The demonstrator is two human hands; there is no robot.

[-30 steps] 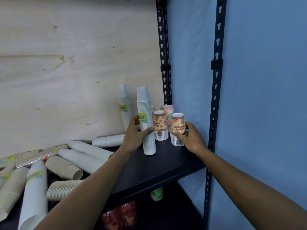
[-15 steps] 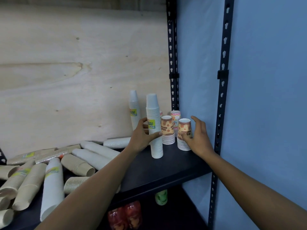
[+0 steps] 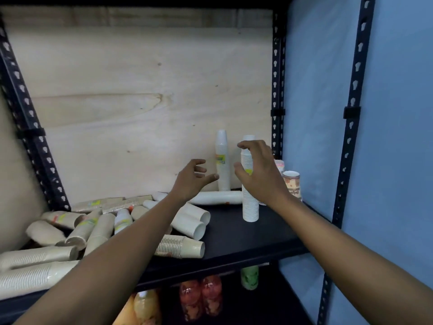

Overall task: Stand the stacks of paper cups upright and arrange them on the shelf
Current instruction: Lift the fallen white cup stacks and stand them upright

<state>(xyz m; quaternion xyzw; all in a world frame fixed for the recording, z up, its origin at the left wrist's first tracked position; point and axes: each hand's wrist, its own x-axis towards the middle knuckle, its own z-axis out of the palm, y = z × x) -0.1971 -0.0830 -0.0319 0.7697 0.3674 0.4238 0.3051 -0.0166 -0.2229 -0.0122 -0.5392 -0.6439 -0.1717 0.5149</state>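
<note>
- Reaching over a black shelf board (image 3: 246, 238), a person's two bare hands hover among stacks of paper cups, and neither hand holds anything.
- The left hand (image 3: 194, 178) hangs in the air with its fingers loosely curled and spread and its thumb out. It is just at 9 o'clock of the rear white stack (image 3: 222, 179).
- The right hand (image 3: 260, 171) is held like an open claw, thumb and fingers well apart. It sits in front of the upper half of the tall white stack (image 3: 250, 207); whether it touches the cups cannot be told.
- The tall white stack stands upright on the board. The rear white stack, with a yellow-green label, stands upright by the plywood back panel (image 3: 140, 90) at its 11 o'clock.
- At 3 o'clock of the tall stack, an orange-patterned stack (image 3: 291, 184) stands upright, partly hidden by the right wrist. A pink-printed stack (image 3: 279, 165) is just behind it.
- A lying white stack (image 3: 218, 198) rests on its side behind the tall stack, running toward 9 o'clock.
- Toward 8 o'clock, toppled beige stacks (image 3: 98, 231) and white stacks (image 3: 189, 219) lie in a heap. A short beige stack (image 3: 180, 246) lies near the front edge.
- At 6 o'clock, on the level below, there are drink bottles (image 3: 201, 299).
</note>
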